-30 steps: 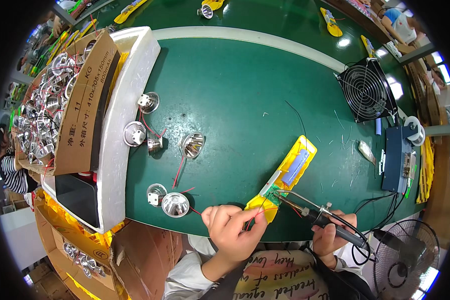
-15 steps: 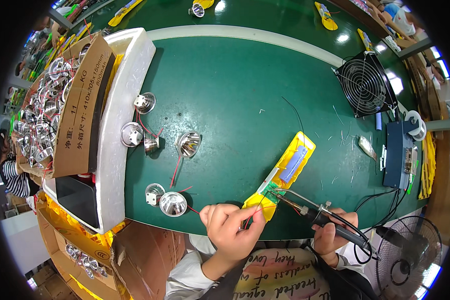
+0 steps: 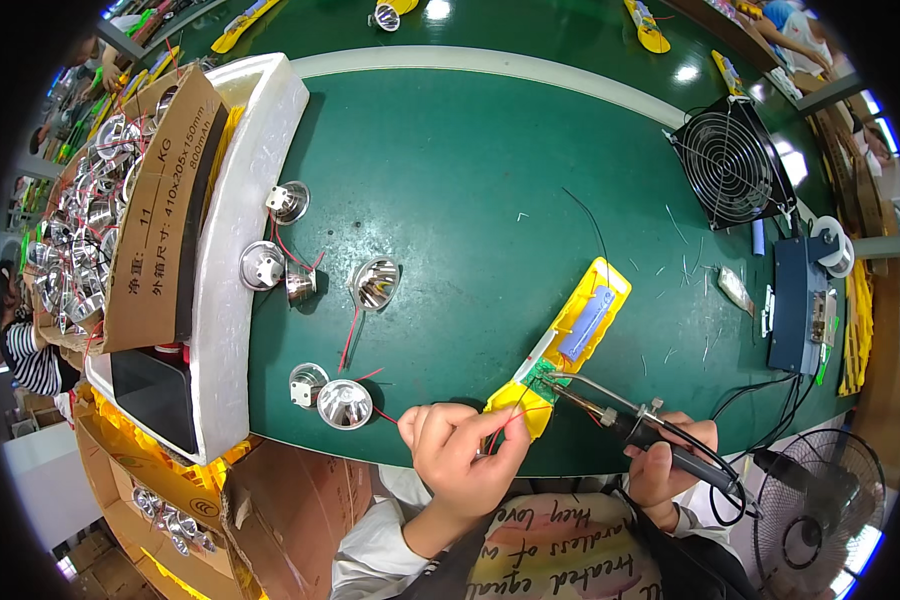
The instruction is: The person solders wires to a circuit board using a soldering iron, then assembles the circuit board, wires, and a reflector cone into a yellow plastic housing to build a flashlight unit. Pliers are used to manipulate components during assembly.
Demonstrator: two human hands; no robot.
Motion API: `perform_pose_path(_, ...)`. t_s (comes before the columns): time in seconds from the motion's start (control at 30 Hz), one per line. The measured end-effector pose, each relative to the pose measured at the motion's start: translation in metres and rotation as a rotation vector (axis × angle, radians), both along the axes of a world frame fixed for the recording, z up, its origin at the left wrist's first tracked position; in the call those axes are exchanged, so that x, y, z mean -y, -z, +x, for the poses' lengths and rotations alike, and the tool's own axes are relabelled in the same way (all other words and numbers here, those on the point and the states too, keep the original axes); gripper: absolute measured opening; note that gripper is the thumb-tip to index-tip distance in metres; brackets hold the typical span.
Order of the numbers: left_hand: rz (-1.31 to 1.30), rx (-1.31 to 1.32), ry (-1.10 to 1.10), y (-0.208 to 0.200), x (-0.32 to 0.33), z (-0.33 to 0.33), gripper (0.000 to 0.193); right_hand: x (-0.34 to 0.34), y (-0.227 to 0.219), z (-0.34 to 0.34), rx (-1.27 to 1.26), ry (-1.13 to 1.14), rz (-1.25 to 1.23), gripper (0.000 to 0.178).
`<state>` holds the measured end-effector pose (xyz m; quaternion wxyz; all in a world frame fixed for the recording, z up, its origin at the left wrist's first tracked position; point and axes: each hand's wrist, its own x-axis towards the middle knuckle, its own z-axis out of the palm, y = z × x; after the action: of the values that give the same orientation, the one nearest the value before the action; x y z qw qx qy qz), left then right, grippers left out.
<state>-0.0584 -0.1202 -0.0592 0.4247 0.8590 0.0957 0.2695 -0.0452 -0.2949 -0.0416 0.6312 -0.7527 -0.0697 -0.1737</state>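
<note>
A yellow plastic lamp housing (image 3: 610, 272) lies slantwise on the green bench, its inside facing up. In it sit a blue cylindrical battery (image 3: 585, 324) and a small green circuit board (image 3: 539, 377). My left hand (image 3: 462, 452) is closed at the housing's near end, thumb and finger pinching thin red and black wires (image 3: 515, 411). A soldering iron (image 3: 625, 430) with a bent metal feed tube (image 3: 602, 389) is gripped in my right hand (image 3: 664, 462). Its tip is at the circuit board. Just left of my left hand rests a silver reflector (image 3: 346, 405) with a red wire.
More reflectors (image 3: 376, 284) lie on the left of the bench, beside a white foam tray (image 3: 232, 300). A cardboard box (image 3: 155, 220) overflows with reflectors. To the right stand a black square fan (image 3: 730, 165), a blue soldering unit (image 3: 794, 300) and a round fan (image 3: 815, 510). Wire scraps (image 3: 710, 345) are scattered nearby.
The whole view has shifted very slightly. Both hands, the soldering iron and the housing keep the same positions relative to one another.
</note>
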Motion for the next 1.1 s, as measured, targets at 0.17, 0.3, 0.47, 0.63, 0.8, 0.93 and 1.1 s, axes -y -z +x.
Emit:
perform_pose_path(0.17, 0.013, 0.011, -0.009, 0.002, 0.0, 0.0, 0.016, 0.004, -0.003, -0.002, -0.04, -0.065, 0.038, 0.03)
perform_pose_path(0.3, 0.011, 0.01, -0.011, 0.003, 0.0, -0.001, 0.016, 0.005, -0.007, -0.002, -0.071, -0.07, 0.008, 0.03)
perform_pose_path(0.47, 0.011, 0.001, -0.011, 0.002, 0.001, -0.001, 0.016, 0.001, -0.01, -0.001, 0.046, 0.041, -0.048, 0.037)
perform_pose_path(0.63, 0.051, -0.065, -0.04, -0.004, 0.004, 0.001, 0.016, 0.013, -0.015, 0.002, 0.053, 0.082, 0.056, 0.039)
perform_pose_path(0.8, 0.148, -0.043, -0.037, -0.003, 0.006, 0.004, 0.016, 0.031, -0.01, 0.008, 0.031, 0.206, 0.147, 0.029)
perform_pose_path(0.93, 0.153, -0.063, -0.021, 0.0, 0.005, 0.002, 0.013, 0.044, -0.003, 0.011, 0.023, 0.219, 0.142, 0.025)
perform_pose_path(1.1, 0.162, -0.068, -0.041, -0.003, 0.008, 0.004, 0.012, 0.048, -0.002, 0.012, 0.009, 0.259, 0.125, 0.023)
